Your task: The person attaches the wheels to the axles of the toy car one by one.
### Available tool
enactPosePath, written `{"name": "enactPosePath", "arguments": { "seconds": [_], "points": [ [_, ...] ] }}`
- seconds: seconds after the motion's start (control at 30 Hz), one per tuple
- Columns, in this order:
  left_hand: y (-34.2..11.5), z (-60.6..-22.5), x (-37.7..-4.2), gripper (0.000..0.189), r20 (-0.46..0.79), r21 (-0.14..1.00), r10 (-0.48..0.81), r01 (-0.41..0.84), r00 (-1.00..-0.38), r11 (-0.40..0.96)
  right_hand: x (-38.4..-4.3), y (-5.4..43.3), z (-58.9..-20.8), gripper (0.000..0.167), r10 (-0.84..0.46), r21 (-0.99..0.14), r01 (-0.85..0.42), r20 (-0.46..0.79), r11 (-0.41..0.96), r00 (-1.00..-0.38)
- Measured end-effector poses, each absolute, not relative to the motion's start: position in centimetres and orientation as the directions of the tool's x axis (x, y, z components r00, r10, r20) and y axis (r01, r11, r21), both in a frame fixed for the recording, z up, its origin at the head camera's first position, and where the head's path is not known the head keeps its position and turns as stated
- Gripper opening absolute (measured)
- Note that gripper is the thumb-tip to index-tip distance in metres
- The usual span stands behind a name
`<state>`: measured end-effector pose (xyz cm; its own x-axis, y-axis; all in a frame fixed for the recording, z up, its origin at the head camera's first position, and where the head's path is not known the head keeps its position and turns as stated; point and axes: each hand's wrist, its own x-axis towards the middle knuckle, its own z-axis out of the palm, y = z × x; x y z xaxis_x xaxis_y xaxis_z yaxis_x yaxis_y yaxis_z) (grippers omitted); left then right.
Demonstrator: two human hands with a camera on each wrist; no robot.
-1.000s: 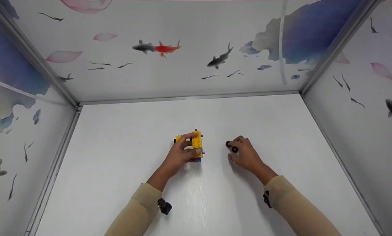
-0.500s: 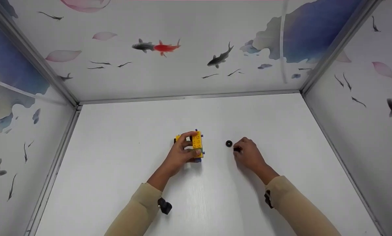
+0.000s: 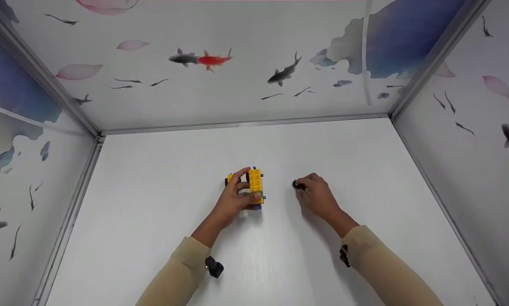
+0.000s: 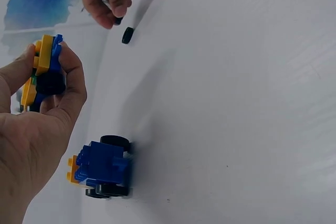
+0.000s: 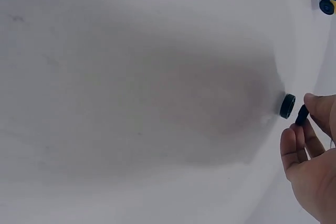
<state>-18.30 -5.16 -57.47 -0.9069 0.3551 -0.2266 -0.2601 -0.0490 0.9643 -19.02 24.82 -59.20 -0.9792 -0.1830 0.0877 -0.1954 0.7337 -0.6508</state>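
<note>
My left hand [image 3: 233,199] grips a toy car body built of yellow and blue bricks [image 3: 255,180], thumb on one side and fingers on the other. A black wheel [image 4: 51,83] is on this body in the left wrist view. To the right, my right hand [image 3: 322,199] pinches a small black toy wheel [image 5: 302,115] between thumb and fingers. Just beside those fingertips, a second black wheel [image 5: 287,106] rests on the table, apart from the held one in the right wrist view. Another brick car [image 4: 105,163], blue with yellow, stands on black wheels near my left hand.
The white tabletop [image 3: 254,263] is bounded by a back wall [image 3: 237,97] and side walls printed with fish and petals. Metal strips run along the edges. In the head view, my left hand partly covers the standing car.
My right hand first drew right with one wheel, uncovering the other on the table. Since then it has moved back left, over the lying wheel. My left hand stays nearly still.
</note>
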Motion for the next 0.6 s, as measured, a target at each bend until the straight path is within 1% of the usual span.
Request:
{"name": "enactPosePath", "arguments": {
  "seconds": [0.17, 0.3, 0.47, 0.6],
  "points": [
    [-5.0, -57.6, -18.2, 0.089, -0.237, 0.963, 0.339, -0.266, -0.910, -0.043, -19.0, 24.0, -58.9, 0.034, -0.227, -0.675, -0.246, 0.119, 0.696, -0.967],
    [-4.9, -57.6, -18.1, 0.087, -0.237, 0.963, 0.332, -0.266, -0.913, -0.041, -19.0, 23.1, -58.5, 0.034, -0.238, -0.684, -0.272, 0.146, 0.677, -0.960],
    [-4.6, -57.7, -18.0, 0.085, -0.244, 0.961, 0.319, -0.273, -0.916, -0.046, -19.2, 21.7, -57.8, 0.029, -0.213, -0.736, -0.208, 0.089, 0.644, -0.973],
    [-4.3, -57.7, -17.9, 0.084, -0.246, 0.963, 0.309, -0.268, -0.919, -0.031, -19.3, 20.7, -57.2, 0.029, -0.212, -0.776, -0.168, 0.045, 0.608, -0.976]
  ]
}}
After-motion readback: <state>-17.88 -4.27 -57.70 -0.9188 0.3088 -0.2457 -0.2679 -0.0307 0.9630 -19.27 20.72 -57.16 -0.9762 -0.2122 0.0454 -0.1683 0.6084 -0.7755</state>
